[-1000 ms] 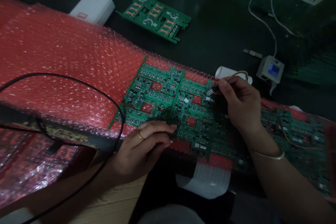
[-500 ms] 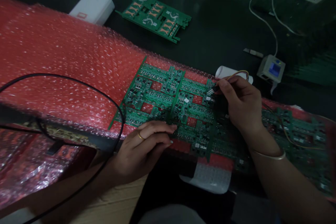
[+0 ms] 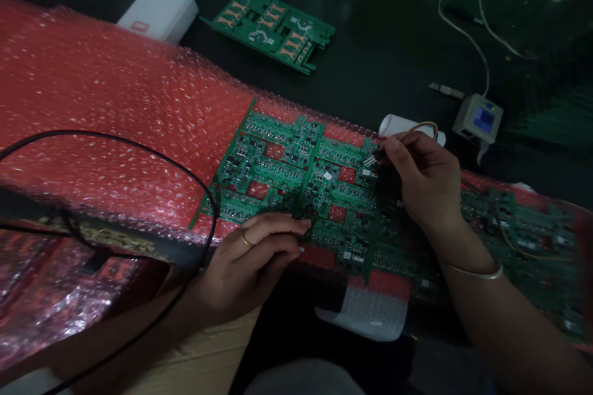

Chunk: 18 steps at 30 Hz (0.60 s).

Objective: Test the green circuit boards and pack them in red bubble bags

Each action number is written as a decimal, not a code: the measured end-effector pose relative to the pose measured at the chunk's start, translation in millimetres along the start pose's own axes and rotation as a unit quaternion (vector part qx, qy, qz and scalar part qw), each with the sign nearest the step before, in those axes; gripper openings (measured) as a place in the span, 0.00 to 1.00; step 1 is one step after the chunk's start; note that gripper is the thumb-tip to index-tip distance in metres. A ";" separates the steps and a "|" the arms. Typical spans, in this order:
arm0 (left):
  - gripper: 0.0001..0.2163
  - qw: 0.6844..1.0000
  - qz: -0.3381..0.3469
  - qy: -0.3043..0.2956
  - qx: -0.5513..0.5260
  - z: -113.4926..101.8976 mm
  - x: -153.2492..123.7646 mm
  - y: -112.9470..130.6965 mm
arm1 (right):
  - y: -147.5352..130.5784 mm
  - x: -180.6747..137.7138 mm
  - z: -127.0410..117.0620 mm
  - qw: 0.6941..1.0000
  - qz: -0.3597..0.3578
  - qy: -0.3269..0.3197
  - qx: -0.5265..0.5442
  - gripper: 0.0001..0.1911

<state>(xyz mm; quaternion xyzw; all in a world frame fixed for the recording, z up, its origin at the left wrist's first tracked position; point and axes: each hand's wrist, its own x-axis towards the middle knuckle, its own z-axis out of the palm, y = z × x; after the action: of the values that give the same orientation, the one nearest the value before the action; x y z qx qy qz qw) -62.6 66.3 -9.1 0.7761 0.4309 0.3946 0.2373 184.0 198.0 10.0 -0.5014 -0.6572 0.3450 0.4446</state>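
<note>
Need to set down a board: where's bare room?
Bare tabletop shows between the rear board and the lit-screen device. Red bubble wrap is bare between the white box and black cable. The green panel is crowded: the right hand holds wired pins over it near the white roll, the left hand at its near edge.

Passable: bare table (image 3: 384, 55) between far board (image 3: 266, 23) and meter (image 3: 479, 120). Obstructed: tube (image 3: 393, 126) just beyond right hand (image 3: 424, 182); cable (image 3: 60, 132) looping across left forearm (image 3: 152, 327).
</note>
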 end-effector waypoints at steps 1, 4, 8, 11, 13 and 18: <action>0.09 1.000 -0.001 0.000 0.002 0.1 0.1 0.2 | 0.0 0.0 0.0 1.000 -0.002 0.001 0.000 0.14; 0.09 1.000 -0.002 -0.001 0.003 0.0 0.1 0.8 | 1.1 0.3 0.1 1.000 -0.011 -0.001 -0.003 0.13; 0.09 1.000 -0.003 -0.003 0.003 -0.3 -0.3 0.4 | 3.0 0.6 0.7 1.000 -0.020 0.000 0.004 0.13; 0.09 1.000 -0.006 -0.003 0.006 -0.5 -0.3 0.1 | 3.2 1.0 0.9 1.000 -0.022 0.006 0.014 0.13; 0.08 1.000 -0.005 -0.004 0.010 -0.7 0.0 0.2 | 2.8 1.2 0.5 1.000 -0.019 0.003 0.014 0.13; 0.08 1.000 -0.003 -0.003 0.012 -0.5 1.0 0.8 | 1.4 0.9 0.1 1.000 -0.011 0.002 0.001 0.15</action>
<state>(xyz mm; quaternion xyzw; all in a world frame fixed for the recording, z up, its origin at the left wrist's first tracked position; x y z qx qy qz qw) -62.3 66.7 -7.9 0.7786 0.4373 0.3861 0.2311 184.3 199.2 8.9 -0.4942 -0.6616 0.3396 0.4502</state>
